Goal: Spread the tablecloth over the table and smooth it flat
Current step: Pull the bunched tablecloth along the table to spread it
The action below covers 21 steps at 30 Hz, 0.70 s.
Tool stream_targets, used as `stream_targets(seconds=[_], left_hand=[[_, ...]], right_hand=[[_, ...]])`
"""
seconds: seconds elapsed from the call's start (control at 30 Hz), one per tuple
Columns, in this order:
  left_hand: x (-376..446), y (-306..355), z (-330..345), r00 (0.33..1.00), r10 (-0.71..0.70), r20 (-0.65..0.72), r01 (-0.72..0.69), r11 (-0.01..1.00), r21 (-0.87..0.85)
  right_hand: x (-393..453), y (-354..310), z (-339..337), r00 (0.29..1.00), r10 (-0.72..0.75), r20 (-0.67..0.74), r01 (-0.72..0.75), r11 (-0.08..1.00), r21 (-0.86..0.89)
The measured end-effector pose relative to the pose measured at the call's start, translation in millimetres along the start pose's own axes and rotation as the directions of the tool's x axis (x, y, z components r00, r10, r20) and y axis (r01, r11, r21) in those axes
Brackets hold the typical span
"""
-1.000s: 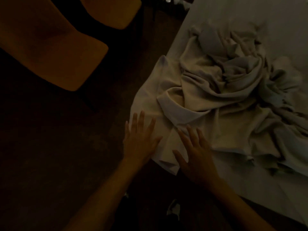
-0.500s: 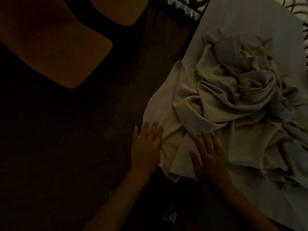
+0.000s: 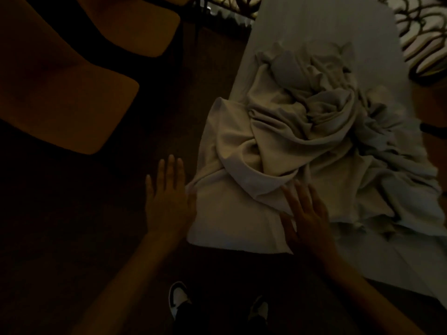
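Most of the table (image 3: 321, 32) is bare: a long pale top running away from the person, its far end rounded and its near corner under the hands. The cloth (image 3: 314, 131) lies in a crumpled heap on the middle of the top, twisted into a rosette of folds, with one flap spilling over the left edge and a flatter flap pulled down to the near corner. The heap's long axis runs with the table's length, so it sits ahead of both hands and to their right.

The right hand (image 3: 307, 213) is the nearer one. It lies flat, fingers spread, palm down on the flattened flap at the near corner, gripping nothing. The left hand (image 3: 169, 199) is also flat and spread, holding nothing; it sits just off the left edge beside the hanging flap, and I cannot tell whether its thumb side touches the cloth.

The cloth is pale beige, soft and thick-folded, with a hemmed border showing. The light is dim. I judge the spreading barely begun: the bulk must be drawn toward the far end and right edge.
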State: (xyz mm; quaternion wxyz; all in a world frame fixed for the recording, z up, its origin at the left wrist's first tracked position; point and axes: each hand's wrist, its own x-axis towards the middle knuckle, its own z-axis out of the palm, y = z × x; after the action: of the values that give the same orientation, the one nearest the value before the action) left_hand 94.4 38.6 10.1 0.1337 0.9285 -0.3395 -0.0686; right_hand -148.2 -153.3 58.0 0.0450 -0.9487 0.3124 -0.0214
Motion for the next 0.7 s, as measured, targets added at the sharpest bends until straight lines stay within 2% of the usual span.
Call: stream_targets(seconds=[0.07,0.23,0.37,0.6,0.7], left_hand=[[-8,33,0,0.992,0.118,-0.038,-0.119,0.992,-0.029],[-37,128,18,0.930,0.367,0.000,-0.366,0.928,-0.067],[-68,207,50,0.826,0.561,0.042,-0.560,0.827,-0.039],[-90,311,112,0.740,0.660,0.131,-0.671,0.738,0.071],[-91,336,130,0.713,0.688,0.133,-0.701,0.706,0.102]], right_hand=[[-11,20,-8,0.999,0.049,-0.013,-0.049,0.999,-0.005],[-53,87,-30,0.983,0.186,-0.006,-0.186,0.982,-0.018],[-95,162,-28,0.973,0.226,0.041,-0.225,0.974,-0.035],[-141,278,-9,0.957,0.260,0.126,-0.252,0.965,-0.076],[-148,317,-1,0.973,0.210,0.095,-0.205,0.977,-0.059]])
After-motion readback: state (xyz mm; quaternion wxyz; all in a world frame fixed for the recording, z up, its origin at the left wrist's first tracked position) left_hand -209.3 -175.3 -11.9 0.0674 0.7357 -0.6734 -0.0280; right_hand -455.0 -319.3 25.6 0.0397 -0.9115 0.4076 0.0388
